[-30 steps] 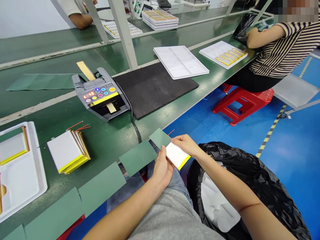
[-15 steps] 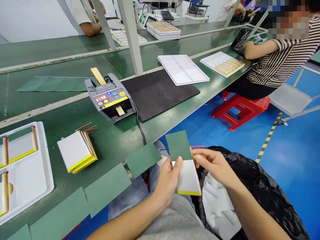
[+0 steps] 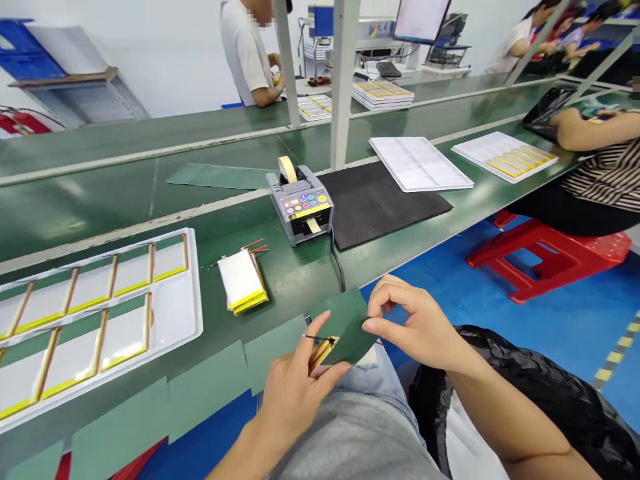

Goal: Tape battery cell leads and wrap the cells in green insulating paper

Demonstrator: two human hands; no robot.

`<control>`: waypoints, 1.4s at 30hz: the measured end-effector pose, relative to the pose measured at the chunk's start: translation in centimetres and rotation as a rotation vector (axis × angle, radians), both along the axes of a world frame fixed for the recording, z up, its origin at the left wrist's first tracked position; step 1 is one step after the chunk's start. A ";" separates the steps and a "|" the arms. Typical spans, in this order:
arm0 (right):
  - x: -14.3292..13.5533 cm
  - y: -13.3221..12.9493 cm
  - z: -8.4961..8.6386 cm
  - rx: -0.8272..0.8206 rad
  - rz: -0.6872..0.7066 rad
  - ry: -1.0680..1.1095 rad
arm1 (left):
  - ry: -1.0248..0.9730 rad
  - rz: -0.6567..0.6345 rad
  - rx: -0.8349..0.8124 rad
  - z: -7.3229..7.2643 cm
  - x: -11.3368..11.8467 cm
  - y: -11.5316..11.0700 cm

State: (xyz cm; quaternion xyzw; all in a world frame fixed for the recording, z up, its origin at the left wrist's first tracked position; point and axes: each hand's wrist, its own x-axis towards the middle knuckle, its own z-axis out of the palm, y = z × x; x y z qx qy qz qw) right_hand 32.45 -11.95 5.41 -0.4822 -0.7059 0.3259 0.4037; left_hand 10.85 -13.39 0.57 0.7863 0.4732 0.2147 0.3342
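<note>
Just off the near edge of the surface, above the lap, my left hand holds a yellow-edged cell between thumb and fingers, the index stretched toward the far side. My right hand pinches a green sheet by its right edge; the sheet meets the cell, though I cannot tell how much is attached. To the left I have a stack of cells, then a tray of more; farther off stands a tape dispenser.
</note>
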 end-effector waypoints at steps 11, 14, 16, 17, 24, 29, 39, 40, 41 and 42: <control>-6.0 2.4 -5.6 -0.893 0.522 0.456 | -0.157 -0.202 0.588 -0.5 -4.3 0.2; -6.8 2.0 -6.1 -0.941 0.616 0.448 | -0.183 -0.206 0.478 -0.5 -4.8 0.1; -7.2 1.7 -5.9 -0.872 0.623 0.441 | -0.185 -0.177 0.325 -0.4 -5.0 -0.1; -7.5 1.6 -5.8 -0.807 0.607 0.423 | -0.182 -0.147 0.242 -0.3 -5.2 -0.3; -9.6 0.6 -5.7 -0.684 0.449 0.489 | -0.131 0.138 -0.148 1.6 -6.3 -0.4; -7.6 0.9 -6.8 -0.539 0.067 0.420 | -0.059 0.427 -0.167 3.4 -11.2 1.5; -6.1 -0.8 -7.5 -0.618 -0.097 0.364 | 0.636 0.566 -0.093 6.5 -23.8 11.1; -6.3 -0.8 -7.5 -0.616 -0.087 0.365 | 0.639 0.582 -0.102 5.9 -24.1 12.2; -6.4 -0.8 -7.4 -0.613 -0.076 0.365 | 0.634 0.601 -0.106 5.2 -24.2 13.3; -6.4 -0.8 -7.4 -0.612 -0.059 0.362 | 0.626 0.624 -0.107 4.4 -24.2 14.2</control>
